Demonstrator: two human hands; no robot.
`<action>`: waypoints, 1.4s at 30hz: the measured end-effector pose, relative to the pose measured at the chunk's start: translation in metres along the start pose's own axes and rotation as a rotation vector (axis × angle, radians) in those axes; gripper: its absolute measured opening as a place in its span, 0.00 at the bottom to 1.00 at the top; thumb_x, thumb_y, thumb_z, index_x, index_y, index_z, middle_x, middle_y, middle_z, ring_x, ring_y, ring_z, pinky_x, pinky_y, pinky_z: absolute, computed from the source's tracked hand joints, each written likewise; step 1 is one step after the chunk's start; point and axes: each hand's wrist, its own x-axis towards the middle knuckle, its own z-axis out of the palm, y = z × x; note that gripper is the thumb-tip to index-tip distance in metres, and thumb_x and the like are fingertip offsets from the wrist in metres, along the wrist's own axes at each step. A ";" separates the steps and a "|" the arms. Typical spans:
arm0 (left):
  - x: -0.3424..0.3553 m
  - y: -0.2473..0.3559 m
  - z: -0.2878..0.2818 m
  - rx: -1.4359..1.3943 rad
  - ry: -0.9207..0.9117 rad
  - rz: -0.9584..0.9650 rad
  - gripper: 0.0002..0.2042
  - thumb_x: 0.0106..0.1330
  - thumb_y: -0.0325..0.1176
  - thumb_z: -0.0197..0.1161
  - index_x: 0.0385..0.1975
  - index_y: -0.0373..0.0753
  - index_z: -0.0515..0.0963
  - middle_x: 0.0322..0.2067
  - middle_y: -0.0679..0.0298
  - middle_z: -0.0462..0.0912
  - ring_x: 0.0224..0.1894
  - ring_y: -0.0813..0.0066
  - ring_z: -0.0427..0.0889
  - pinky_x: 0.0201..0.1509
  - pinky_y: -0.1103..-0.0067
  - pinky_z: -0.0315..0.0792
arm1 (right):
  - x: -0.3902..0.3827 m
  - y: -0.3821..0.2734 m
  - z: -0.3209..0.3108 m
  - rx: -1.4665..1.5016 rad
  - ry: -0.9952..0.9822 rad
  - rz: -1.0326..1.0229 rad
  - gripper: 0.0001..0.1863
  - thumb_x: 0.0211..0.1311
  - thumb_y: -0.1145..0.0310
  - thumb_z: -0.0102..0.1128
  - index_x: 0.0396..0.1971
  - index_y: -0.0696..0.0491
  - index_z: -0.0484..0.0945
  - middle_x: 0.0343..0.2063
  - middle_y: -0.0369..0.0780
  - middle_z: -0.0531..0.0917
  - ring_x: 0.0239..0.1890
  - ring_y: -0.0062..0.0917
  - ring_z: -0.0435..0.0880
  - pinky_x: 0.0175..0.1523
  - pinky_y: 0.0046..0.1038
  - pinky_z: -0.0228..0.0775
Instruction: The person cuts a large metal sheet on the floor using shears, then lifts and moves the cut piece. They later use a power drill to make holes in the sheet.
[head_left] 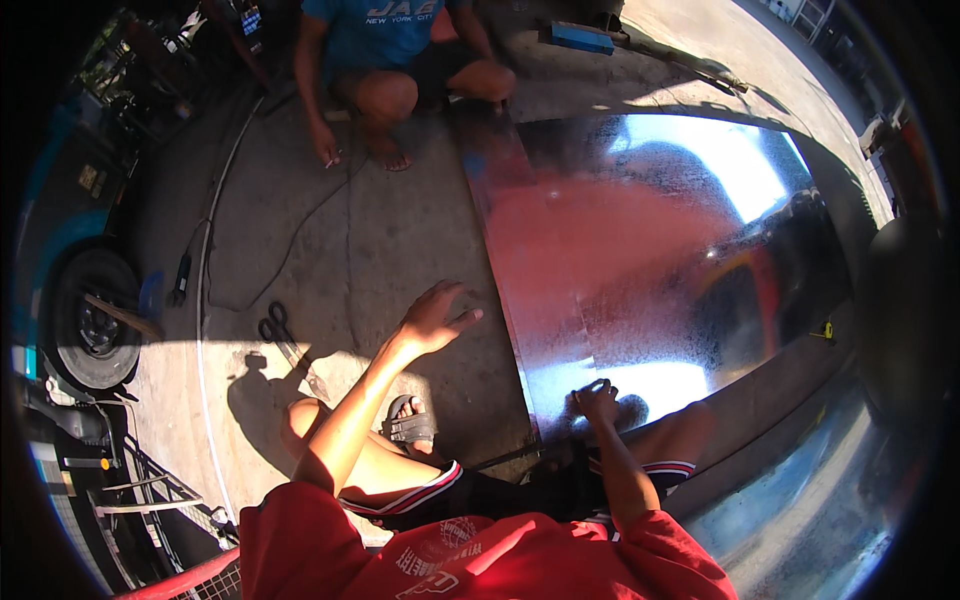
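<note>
A large shiny metal sheet (650, 260) lies on the concrete floor in front of me, mirroring red and blue colours. My right hand (598, 402) rests on the sheet's near edge with its fingers bent; whether it holds a small tool I cannot tell. My left hand (437, 318) hovers over the concrete just left of the sheet, fingers spread and empty. Black-handled scissors (277, 325) lie on the floor further left of that hand.
Another person (395, 60) squats at the sheet's far end, one hand near the floor. A cable (300, 235) and a white hose (203, 300) run over the concrete. A vehicle wheel (92, 320) stands at the left. A blue box (582, 38) lies at the back.
</note>
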 end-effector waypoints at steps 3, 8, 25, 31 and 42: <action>-0.012 0.006 -0.016 0.087 0.064 0.027 0.23 0.64 0.44 0.63 0.54 0.38 0.74 0.56 0.52 0.74 0.60 0.54 0.72 0.62 0.66 0.67 | 0.009 0.024 0.009 0.021 0.019 -0.019 0.51 0.43 0.41 0.71 0.62 0.55 0.60 0.58 0.55 0.67 0.54 0.50 0.75 0.54 0.48 0.72; -0.034 0.010 -0.014 0.160 0.045 0.038 0.24 0.62 0.44 0.65 0.55 0.39 0.74 0.57 0.52 0.72 0.59 0.54 0.73 0.63 0.67 0.67 | 0.020 0.038 0.017 -0.037 0.078 0.002 0.46 0.45 0.42 0.70 0.59 0.56 0.66 0.55 0.55 0.70 0.54 0.49 0.75 0.55 0.48 0.72; -0.036 0.013 -0.013 0.337 0.133 0.089 0.25 0.60 0.41 0.67 0.57 0.40 0.73 0.60 0.53 0.70 0.59 0.50 0.71 0.63 0.64 0.67 | -0.004 -0.019 -0.010 0.079 0.205 -0.507 0.42 0.50 0.57 0.72 0.64 0.51 0.62 0.62 0.55 0.64 0.60 0.54 0.68 0.59 0.49 0.67; -0.024 0.032 -0.034 -0.011 0.184 0.180 0.22 0.63 0.40 0.66 0.54 0.39 0.74 0.55 0.54 0.75 0.56 0.55 0.75 0.61 0.68 0.69 | -0.016 -0.054 -0.027 0.131 0.165 -0.694 0.39 0.52 0.59 0.71 0.62 0.53 0.63 0.60 0.55 0.67 0.59 0.53 0.70 0.59 0.46 0.69; -0.030 -0.001 -0.105 -2.437 0.514 0.098 0.25 0.66 0.53 0.60 0.45 0.32 0.74 0.41 0.57 0.77 0.48 0.64 0.75 0.55 0.67 0.71 | -0.007 -0.018 0.051 -0.241 -0.225 -0.639 0.49 0.48 0.43 0.70 0.64 0.54 0.59 0.63 0.56 0.61 0.56 0.60 0.70 0.54 0.54 0.70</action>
